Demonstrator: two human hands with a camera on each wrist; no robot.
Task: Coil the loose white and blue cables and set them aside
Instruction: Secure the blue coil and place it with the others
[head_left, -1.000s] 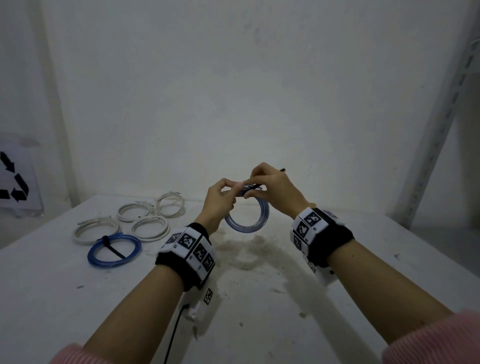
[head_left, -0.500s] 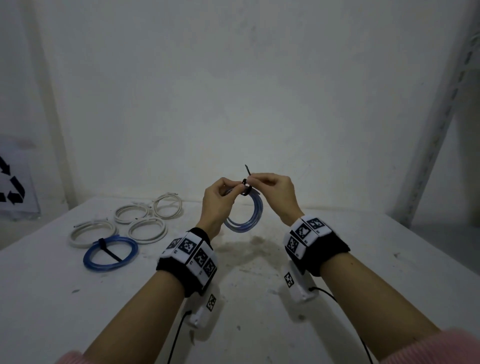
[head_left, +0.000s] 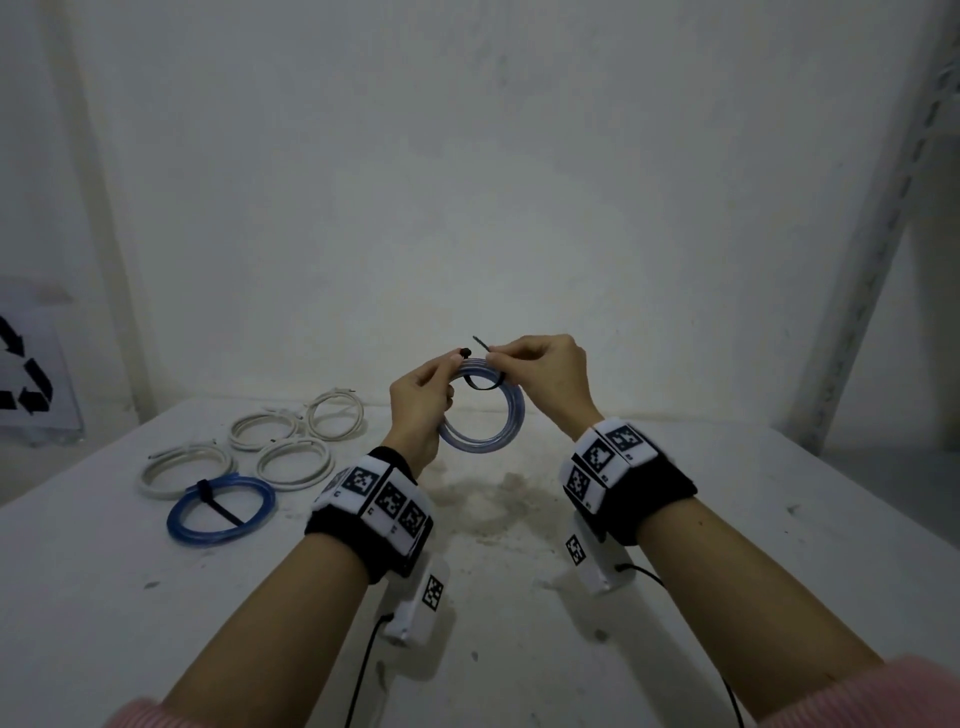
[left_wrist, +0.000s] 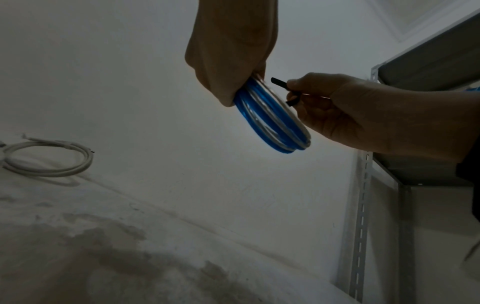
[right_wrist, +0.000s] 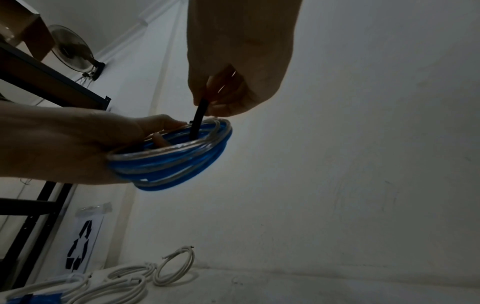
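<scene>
A coiled blue cable (head_left: 485, 431) hangs upright above the white table (head_left: 675, 519), held at its top by both hands. My left hand (head_left: 423, 397) grips the coil's left upper side (left_wrist: 270, 121), fingers curled round the strands (right_wrist: 171, 162). My right hand (head_left: 540, 371) pinches a black cable tie (head_left: 483, 384) that loops loosely through the coil; its tail (left_wrist: 281, 85) sticks out past the fingertips. In the right wrist view the black cable tie (right_wrist: 198, 117) runs down into the coil's middle.
At the table's back left lie several white cable coils (head_left: 293, 457) and a tied blue coil (head_left: 221, 509). A recycling sign (head_left: 23, 374) stands at far left, a metal shelf post (head_left: 878, 234) at right. Stains mark the table's middle.
The coil has been raised and turned more upright. The right hand drew the black tie's tail out to the right, leaving a loose loop through the coil.
</scene>
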